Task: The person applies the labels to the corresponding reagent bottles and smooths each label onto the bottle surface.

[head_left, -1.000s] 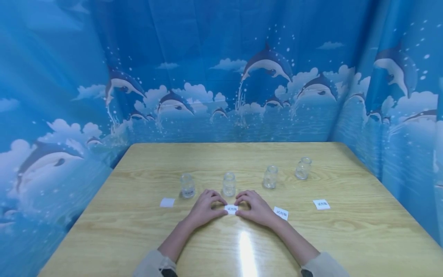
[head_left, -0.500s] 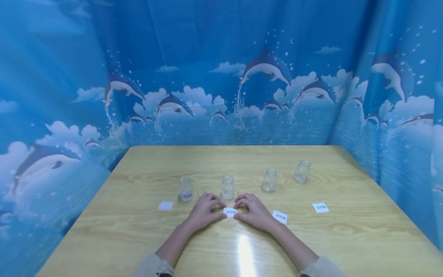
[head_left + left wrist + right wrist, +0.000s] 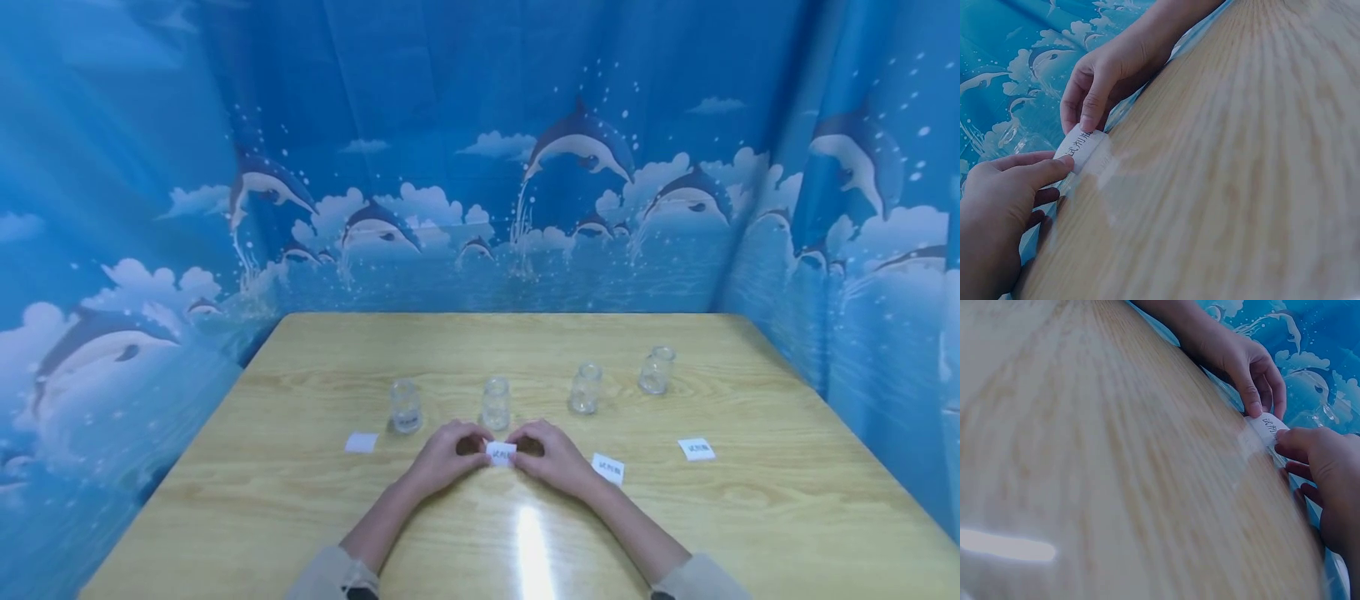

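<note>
The left hand (image 3: 444,457) and the right hand (image 3: 555,455) are pinching a white printed label (image 3: 500,453) by its opposite ends, holding it between them on the near side of one glass jar (image 3: 496,403)

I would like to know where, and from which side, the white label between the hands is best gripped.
The white label is probably best gripped by its left and right ends, one hand from each side: it looks thin and slightly curved, with writing between those ends. The left hand and right hand pinch it there.
</note>
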Demonstrator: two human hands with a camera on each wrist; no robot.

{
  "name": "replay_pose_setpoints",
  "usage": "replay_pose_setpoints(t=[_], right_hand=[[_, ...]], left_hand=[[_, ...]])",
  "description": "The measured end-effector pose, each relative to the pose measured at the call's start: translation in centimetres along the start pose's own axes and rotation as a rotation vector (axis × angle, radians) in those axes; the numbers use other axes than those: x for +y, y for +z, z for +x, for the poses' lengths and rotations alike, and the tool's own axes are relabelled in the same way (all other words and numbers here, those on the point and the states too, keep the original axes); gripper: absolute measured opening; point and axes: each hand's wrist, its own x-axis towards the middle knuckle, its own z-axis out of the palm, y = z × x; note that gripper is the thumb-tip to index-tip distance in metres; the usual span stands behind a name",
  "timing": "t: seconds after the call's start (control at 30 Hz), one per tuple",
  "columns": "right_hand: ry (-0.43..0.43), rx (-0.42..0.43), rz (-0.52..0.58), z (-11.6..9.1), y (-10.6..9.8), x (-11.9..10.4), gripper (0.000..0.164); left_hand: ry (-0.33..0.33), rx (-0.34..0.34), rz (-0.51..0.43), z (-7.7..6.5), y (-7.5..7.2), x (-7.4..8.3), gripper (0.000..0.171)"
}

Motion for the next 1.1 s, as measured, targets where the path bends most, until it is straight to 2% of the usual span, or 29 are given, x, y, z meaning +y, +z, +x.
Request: replay_pose_setpoints(t=[0.17,0.37,0.57,0.7,0.8,0.97,1.1], right_hand=[[0.059,-0.001,0.102,0.1,-0.2,-0.2,0.013],[0.030,0.005,0.141,0.1,-0.3,-0.1,0.012],[0.025,0.014,0.177,0.0,-0.3,-0.1,0.012],[0.019,0.012,0.176,0.2,-0.4,-0.1,0.013],[0.018,0.008,0.183,0.2,-0.7,-1.1,0.012],[0.004,0.001,0.200,0.0,-1.2,-3.1,0.012],[-0.001,0.007,0.199,0.0,-0.7,-1.9,0.012]], left_hand=[[-0.073,-0.008,-0.122,0.0,-0.1,0.3,0.021],[-0.169,-0.032,-0.271,-0.1,-0.3,0.6,0.021],[-0.208,-0.062,-0.289,-0.1,-0.2,0.5,0.021],[-0.217,-0.082,-0.273,0.0,-1.4,2.8,0.016],[-0.224,-0.093,-0.261,0.1,-2.3,4.7,0.012],[-0.234,-0.108,-0.260,0.1,-2.4,4.9,0.011],[-0.248,-0.134,-0.267,0.0,-2.4,5.0,0.013]])
